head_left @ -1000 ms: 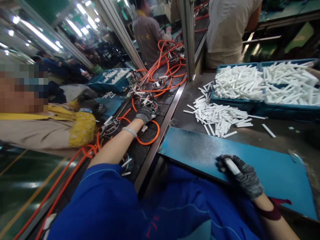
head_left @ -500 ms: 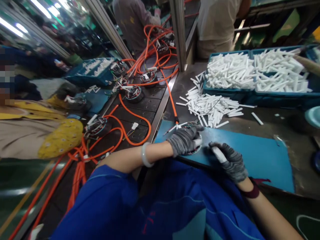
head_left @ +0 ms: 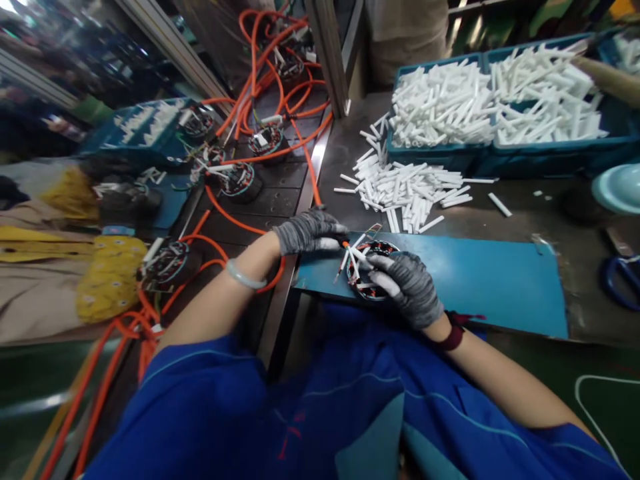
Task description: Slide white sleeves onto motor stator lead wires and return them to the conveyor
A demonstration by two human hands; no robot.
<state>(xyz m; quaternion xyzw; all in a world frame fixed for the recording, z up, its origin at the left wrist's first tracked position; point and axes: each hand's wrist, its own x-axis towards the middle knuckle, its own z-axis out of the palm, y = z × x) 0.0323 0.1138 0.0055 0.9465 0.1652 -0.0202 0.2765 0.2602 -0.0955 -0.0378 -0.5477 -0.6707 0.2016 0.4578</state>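
Note:
A round wound part [head_left: 374, 248] with red, white and dark wires lies on the blue mat [head_left: 480, 280]. My left hand [head_left: 311, 232], in a grey glove, is closed on the end of the orange cable [head_left: 313, 175] at the part's left. Gloved too, my right hand [head_left: 407, 283] covers the part's right side, its fingers pinched at a white sleeve [head_left: 357, 255] among the wires. Loose white tubes [head_left: 405, 190] are piled just behind the mat.
Blue bins [head_left: 435, 155] of white tubes stand behind the pile. A metal post [head_left: 327, 60] rises at the back. More wound parts [head_left: 240, 183] and orange cables lie at left, beside a co-worker's yellow sleeve [head_left: 107, 277]. Blue-handled scissors [head_left: 623, 280] lie at right.
My left hand has moved off the round part to the cable end at its left. My right hand has come left onto the part. The whole view has shifted.

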